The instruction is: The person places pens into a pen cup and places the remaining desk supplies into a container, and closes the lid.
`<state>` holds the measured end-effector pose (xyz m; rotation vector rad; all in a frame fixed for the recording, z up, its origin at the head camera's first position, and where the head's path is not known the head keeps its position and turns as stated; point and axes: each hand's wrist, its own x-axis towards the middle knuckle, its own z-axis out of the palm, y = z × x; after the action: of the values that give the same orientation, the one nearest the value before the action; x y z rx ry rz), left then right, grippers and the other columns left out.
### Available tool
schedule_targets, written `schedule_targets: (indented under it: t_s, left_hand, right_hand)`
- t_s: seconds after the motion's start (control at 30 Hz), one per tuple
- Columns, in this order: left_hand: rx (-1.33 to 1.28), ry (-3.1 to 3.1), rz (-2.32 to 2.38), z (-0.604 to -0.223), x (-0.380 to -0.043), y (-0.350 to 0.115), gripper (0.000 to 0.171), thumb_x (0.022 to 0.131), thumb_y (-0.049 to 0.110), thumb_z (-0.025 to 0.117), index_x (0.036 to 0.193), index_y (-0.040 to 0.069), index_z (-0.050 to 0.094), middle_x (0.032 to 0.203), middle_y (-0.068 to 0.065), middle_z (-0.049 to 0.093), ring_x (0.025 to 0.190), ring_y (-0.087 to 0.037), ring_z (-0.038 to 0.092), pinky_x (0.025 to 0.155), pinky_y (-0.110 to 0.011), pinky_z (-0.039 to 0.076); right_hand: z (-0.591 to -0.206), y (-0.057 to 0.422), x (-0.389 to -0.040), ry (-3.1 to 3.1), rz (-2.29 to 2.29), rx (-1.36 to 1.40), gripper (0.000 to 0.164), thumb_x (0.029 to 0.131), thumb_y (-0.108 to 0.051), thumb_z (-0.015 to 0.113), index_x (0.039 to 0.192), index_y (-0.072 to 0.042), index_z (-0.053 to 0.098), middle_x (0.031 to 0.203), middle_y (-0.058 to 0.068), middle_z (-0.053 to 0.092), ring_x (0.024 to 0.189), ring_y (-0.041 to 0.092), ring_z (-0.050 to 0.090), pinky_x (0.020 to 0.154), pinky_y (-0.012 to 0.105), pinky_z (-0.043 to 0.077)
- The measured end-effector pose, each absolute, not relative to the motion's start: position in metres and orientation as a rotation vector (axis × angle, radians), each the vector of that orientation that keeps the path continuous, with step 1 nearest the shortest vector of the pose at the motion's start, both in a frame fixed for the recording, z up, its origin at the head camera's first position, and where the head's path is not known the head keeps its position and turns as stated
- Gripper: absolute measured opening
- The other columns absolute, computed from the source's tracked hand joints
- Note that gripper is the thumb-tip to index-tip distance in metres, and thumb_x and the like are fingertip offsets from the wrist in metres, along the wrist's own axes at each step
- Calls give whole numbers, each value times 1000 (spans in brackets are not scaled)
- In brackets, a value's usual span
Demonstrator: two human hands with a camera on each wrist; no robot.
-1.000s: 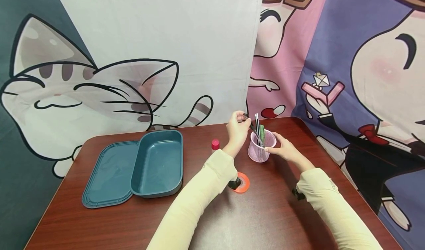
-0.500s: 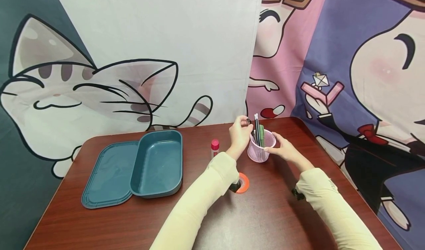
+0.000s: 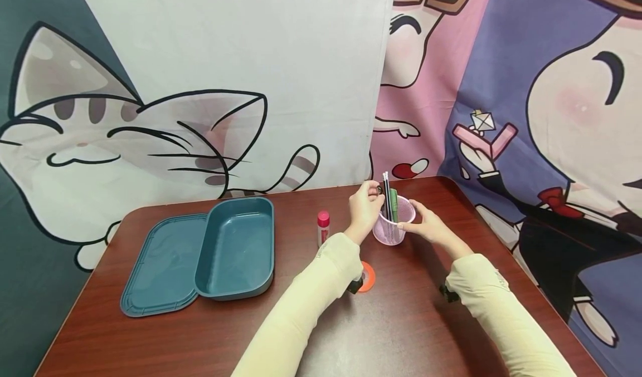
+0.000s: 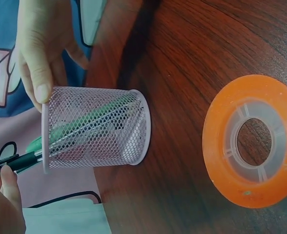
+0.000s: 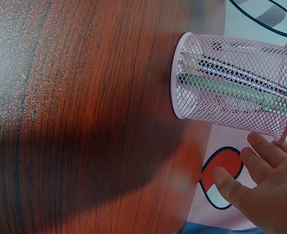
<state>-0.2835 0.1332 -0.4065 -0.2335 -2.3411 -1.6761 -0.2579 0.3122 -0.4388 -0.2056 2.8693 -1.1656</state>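
A pink mesh pen holder [image 3: 385,235] stands toward the back right of the table. My right hand [image 3: 429,224] grips its rim from the right, thumb on the near side and fingers on the far side. From the left, my left hand [image 3: 364,211] pinches the upper end of a slim black and silver pen-like item [image 4: 26,160], whose lower part is inside the holder. Dark pencils [image 3: 387,194] with pale ends and a green pen [image 3: 394,203] lean in the same holder. The mesh partly veils their lower ends.
An orange tape roll [image 4: 216,146] lies in front of the holder, partly behind my left cuff in the head view. A red-capped glue stick [image 3: 323,228] stands left of my hand. Farther left are a teal box [image 3: 236,254] and its lid [image 3: 155,271].
My left hand has moved down and slightly right, lowering the black and silver pen-like item deeper into the holder. My right hand keeps its grip on the rim.
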Motion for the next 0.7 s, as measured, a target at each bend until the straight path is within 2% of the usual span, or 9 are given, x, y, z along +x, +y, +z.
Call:
schedule_targets:
  t_s: [0.57, 0.7]
  left_hand:
    - [-197, -2474, -1505, -413, -282, 136, 23, 75, 8, 65, 97, 11, 63, 85, -1, 69, 76, -10, 66, 75, -26, 47]
    - [-215, -2493, -1492, -414, -282, 134, 26, 75, 10, 66, 101, 11, 62, 88, -2, 69, 78, -10, 66, 78, -28, 47]
  right_hand:
    - [-439, 313, -258, 2865, -1173, -222, 83, 75, -29, 68, 134, 9, 24, 135, 29, 32, 125, 40, 29, 101, 53, 22]
    - [-440, 313, -259, 2868, -1173, -226, 83, 75, -29, 68, 134, 9, 24, 135, 29, 32, 125, 40, 30, 102, 53, 23]
